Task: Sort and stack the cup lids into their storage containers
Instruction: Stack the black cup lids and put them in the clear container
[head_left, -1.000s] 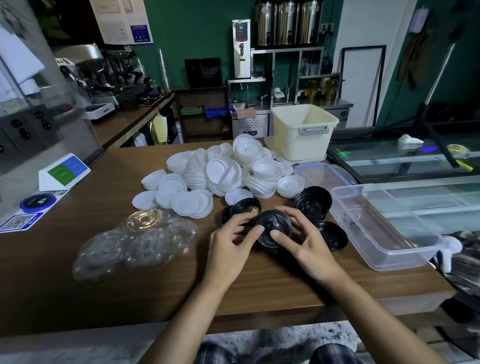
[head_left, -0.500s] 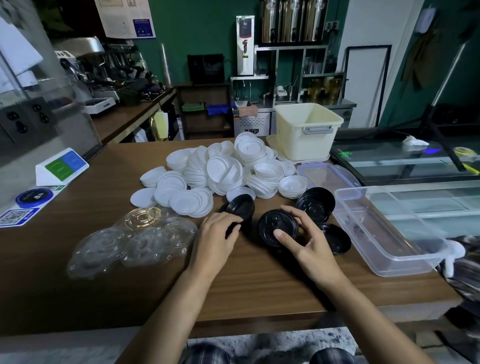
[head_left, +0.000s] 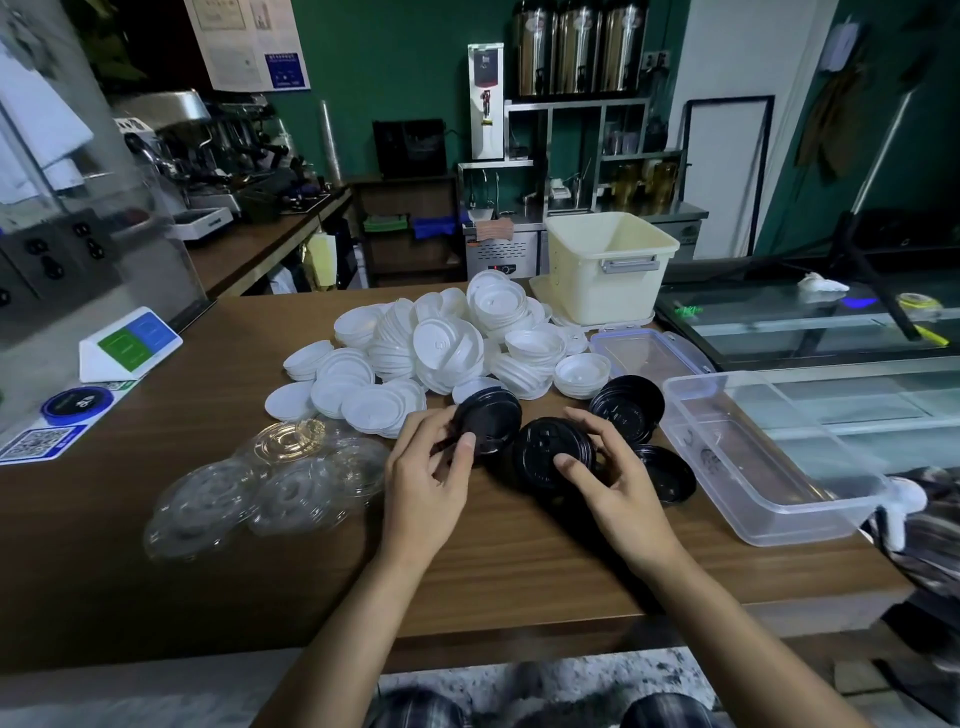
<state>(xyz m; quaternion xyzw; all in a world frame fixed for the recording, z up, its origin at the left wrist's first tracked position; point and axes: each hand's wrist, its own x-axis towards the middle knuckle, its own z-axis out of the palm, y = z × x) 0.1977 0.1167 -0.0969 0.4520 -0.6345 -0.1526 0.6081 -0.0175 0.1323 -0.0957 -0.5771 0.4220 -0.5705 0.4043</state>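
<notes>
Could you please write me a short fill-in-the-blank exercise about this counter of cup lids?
The tilted lid in the left hand and the second lid in the right hand are both ____ in colour.
The see-through lids lie to the ____ of the left hand.
The biggest heap on the counter is of ____ lids.
The clear storage box stands to the ____ of the right hand.
Missing words: black; left; white; right.

Dim indoor light, dark corners, wide-angle bending at edges
</notes>
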